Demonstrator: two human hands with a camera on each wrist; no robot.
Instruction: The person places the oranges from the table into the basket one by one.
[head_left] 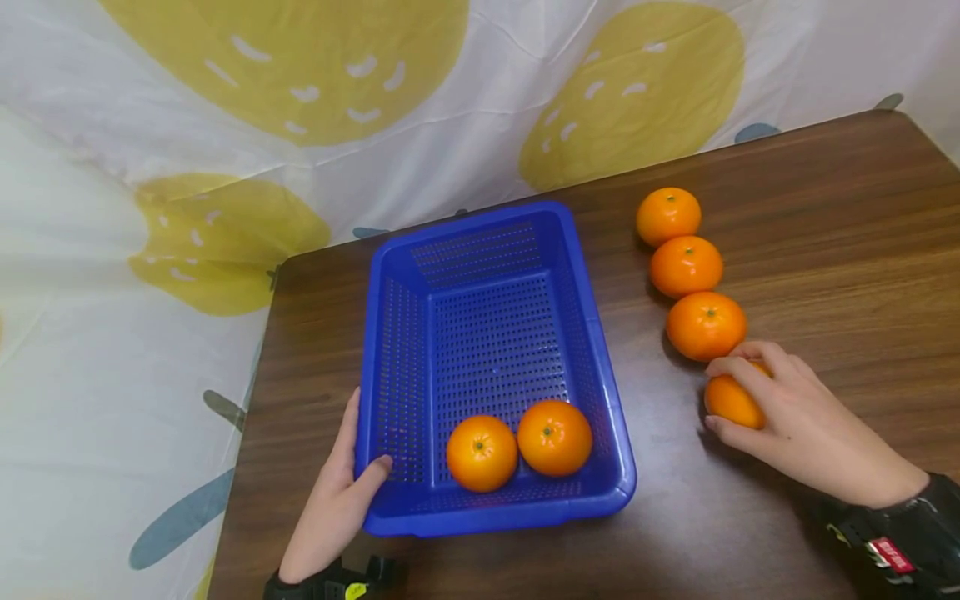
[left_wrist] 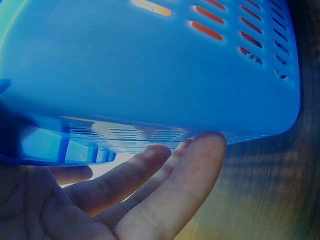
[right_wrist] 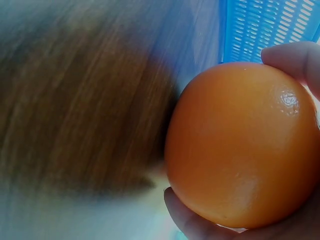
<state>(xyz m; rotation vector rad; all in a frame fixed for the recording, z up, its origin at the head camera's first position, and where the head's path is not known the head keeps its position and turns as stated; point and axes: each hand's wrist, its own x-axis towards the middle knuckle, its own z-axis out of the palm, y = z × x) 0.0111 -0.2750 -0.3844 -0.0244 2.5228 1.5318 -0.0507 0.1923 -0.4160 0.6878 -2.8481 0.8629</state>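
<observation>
Left hand (head_left: 332, 502) gripped the basket (head_left: 498, 517) at its eight o'clock; right hand (head_left: 802, 421), gripping an orange (head_left: 730, 403) at three, needed gentle pressure.

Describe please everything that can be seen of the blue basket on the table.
The blue basket is rectangular and looks like plastic, with a smooth rim and slotted walls and base. It stands upright on the brown table, open side up. Two oranges lie in it, side by side at the end nearest the person. The left hand grips its left side, thumb over the rim.
</observation>
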